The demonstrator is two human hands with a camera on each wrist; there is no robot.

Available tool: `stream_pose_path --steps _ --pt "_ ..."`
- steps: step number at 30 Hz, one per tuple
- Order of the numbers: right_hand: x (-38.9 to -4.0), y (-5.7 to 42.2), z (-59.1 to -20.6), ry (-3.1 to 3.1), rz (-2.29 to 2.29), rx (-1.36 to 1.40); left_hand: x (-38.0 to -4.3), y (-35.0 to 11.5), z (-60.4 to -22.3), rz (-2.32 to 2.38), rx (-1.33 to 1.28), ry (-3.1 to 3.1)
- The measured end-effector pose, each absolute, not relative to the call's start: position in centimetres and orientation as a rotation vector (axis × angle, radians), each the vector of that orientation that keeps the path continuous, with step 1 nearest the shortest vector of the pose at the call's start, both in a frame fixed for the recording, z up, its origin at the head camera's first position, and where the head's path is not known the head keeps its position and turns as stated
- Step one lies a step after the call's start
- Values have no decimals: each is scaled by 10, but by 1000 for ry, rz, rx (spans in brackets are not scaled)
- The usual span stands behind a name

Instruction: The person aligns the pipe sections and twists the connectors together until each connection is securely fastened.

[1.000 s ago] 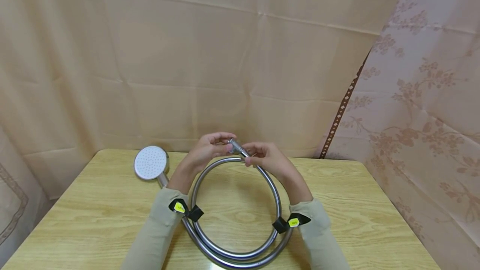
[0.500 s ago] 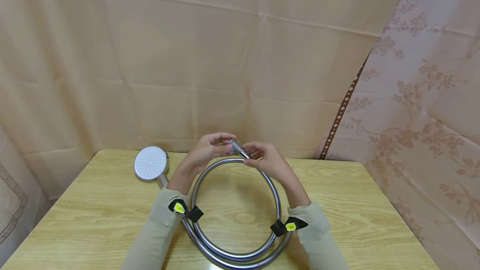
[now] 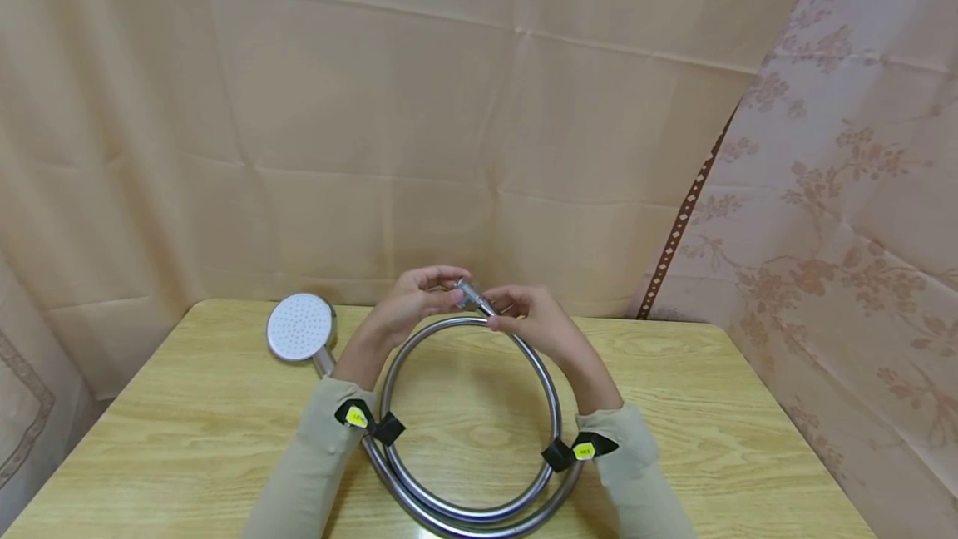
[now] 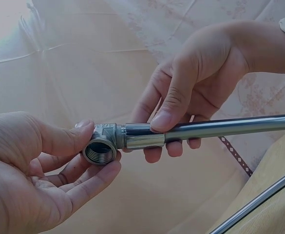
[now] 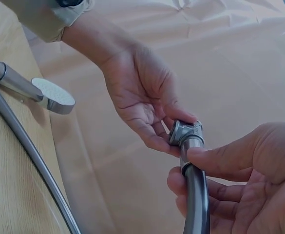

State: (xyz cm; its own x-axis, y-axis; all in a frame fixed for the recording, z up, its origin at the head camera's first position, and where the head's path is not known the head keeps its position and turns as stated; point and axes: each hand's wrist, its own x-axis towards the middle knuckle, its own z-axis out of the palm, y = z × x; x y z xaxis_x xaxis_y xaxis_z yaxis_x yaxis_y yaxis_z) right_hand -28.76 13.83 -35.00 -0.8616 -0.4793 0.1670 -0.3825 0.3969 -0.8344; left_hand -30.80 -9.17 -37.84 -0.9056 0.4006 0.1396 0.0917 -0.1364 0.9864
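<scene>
Two bare hands work at the far side of one coiled metal hose (image 3: 479, 515), the left hand (image 3: 407, 299) at the coil's far left and the right hand (image 3: 540, 321) at its far right. One metal fitting (image 4: 106, 130) lies between them, just beyond the coil's far edge, its single visible threaded opening turned toward the left wrist camera. The left hand pinches this fitting between thumb and fingers; the right hand grips the hose end at its one bright collar (image 4: 144, 139), thumb on top and fingers beneath. Fitting and collar meet in a line, so the fitting is nearer the left fingers and the collar nearer the right. One shower head (image 3: 299, 328) with a white dotted face lies left of the coil, its handle running behind the left wrist. Two strands of hose run side by side along the coil's near edge. Two sleeves flank the coil, each bearing one yellow label. One wood-grain table (image 3: 718, 431) bears the coil; beyond it hangs beige cloth (image 3: 359, 123), with flowered cloth (image 3: 846, 231) to its right.
</scene>
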Motion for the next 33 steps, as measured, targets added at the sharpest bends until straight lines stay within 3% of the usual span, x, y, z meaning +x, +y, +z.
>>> stream_pose_path --steps 15,33 --pt "-289 142 -351 2308 -1575 -639 -306 -92 -379 2145 587 1915" --pt "-288 136 -352 2648 -1413 -781 -309 -93 -379 2139 547 1935"
